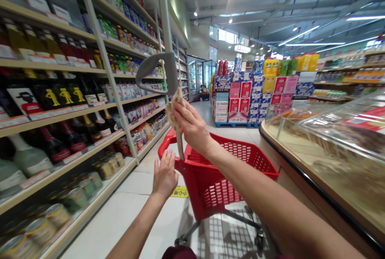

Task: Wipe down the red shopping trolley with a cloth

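My right hand (194, 126) pinches a crumpled beige cloth (175, 110) and presses it against the grey pole just below its looped grey handle (171, 73). The pole rises from the left side of a red plastic shopping cart (200, 177). Lower down, my left hand (165, 175) rests with outstretched fingers on the cart's red push handle (165, 143). Its fingertips touch the handle without wrapping round it. Part of the cloth is hidden behind my right fingers.
Shelves (70, 120) of bottles and cans line the left side. To the right stands a curved counter (303, 179) with packaged food. Stacked drink boxes (240, 98) sit on a blue pallet ahead. A person (205, 92) is low down near the far fridges (195, 74).
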`<act>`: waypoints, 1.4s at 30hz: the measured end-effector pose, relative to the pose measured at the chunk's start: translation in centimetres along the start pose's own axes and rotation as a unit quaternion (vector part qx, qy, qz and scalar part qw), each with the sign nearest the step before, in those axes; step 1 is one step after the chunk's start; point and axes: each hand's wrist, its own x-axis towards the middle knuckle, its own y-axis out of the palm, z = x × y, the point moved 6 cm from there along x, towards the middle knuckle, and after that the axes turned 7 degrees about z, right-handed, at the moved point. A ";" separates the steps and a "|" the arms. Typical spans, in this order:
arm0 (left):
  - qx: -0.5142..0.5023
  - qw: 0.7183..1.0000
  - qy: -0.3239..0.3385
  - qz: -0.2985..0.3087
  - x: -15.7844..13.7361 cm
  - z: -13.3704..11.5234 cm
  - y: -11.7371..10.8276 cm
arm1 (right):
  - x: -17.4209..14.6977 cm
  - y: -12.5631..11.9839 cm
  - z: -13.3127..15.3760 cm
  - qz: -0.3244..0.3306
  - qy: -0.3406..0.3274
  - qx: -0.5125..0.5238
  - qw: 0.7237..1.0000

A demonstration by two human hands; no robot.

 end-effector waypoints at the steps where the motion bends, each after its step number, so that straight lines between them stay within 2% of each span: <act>1: 0.000 1.000 -0.006 0.002 0.0 0.4 -0.1 | 1.0 0.1 0.0 0.015 -0.018 -0.010 1.000; 3: -0.007 1.000 -0.002 0.012 0.0 0.9 0.0 | -0.1 1.7 0.2 0.075 -0.058 -0.031 0.995; 7: -0.027 0.999 0.022 0.018 0.0 1.2 0.4 | -7.6 6.3 1.5 0.230 -0.162 -0.076 0.957; 9: -0.037 0.999 0.032 0.011 0.0 1.2 0.4 | -8.3 6.6 1.6 0.259 -0.165 -0.097 0.947; 11: -0.042 0.998 0.039 0.003 0.0 1.1 0.5 | -5.9 5.3 1.2 0.242 -0.128 -0.123 0.954; 13: -0.044 0.998 0.040 0.000 0.1 1.1 0.5 | -2.9 3.4 0.3 0.185 -0.081 -0.148 0.968; 15: -0.047 0.998 0.041 0.002 0.2 1.1 0.5 | -2.1 2.6 0.0 0.146 -0.064 -0.157 0.975; 17: -0.052 0.998 0.043 0.001 0.2 1.2 0.5 | -4.6 3.5 0.4 0.154 -0.078 -0.149 0.974; 20: -0.058 0.997 0.042 -0.001 0.1 1.2 0.6 | -10.8 6.5 1.6 0.226 -0.096 -0.120 0.962; 22: -0.058 0.998 0.039 0.001 0.1 1.2 0.6 | -13.2 7.8 1.8 0.223 -0.061 -0.114 0.966; 25: -0.058 0.998 0.036 0.007 0.1 1.1 0.7 | -13.9 8.5 1.8 0.169 0.010 -0.119 0.978; 27: -0.060 0.998 0.036 0.007 0.1 1.1 0.6 | -15.1 9.3 2.2 0.156 0.023 -0.113 0.981; 29: -0.063 0.997 0.039 0.005 0.1 1.1 0.6 | -18.2 10.8 3.1 0.181 0.009 -0.094 0.979; 32: -0.067 0.997 0.041 0.006 0.0 1.0 0.6 | -23.0 12.3 4.0 0.215 0.037 -0.074 0.973; 34: -0.066 0.997 0.040 0.006 0.0 1.0 0.6 | -23.6 12.0 4.2 0.210 0.055 -0.063 0.974; 39: -0.065 0.997 0.039 -0.010 0.0 0.7 0.5 | -18.7 9.5 3.7 0.127 0.061 -0.047 0.989; 42: -0.060 0.997 0.042 -0.011 0.0 0.8 0.4 | -20.4 10.6 3.8 0.145 0.045 -0.050 0.987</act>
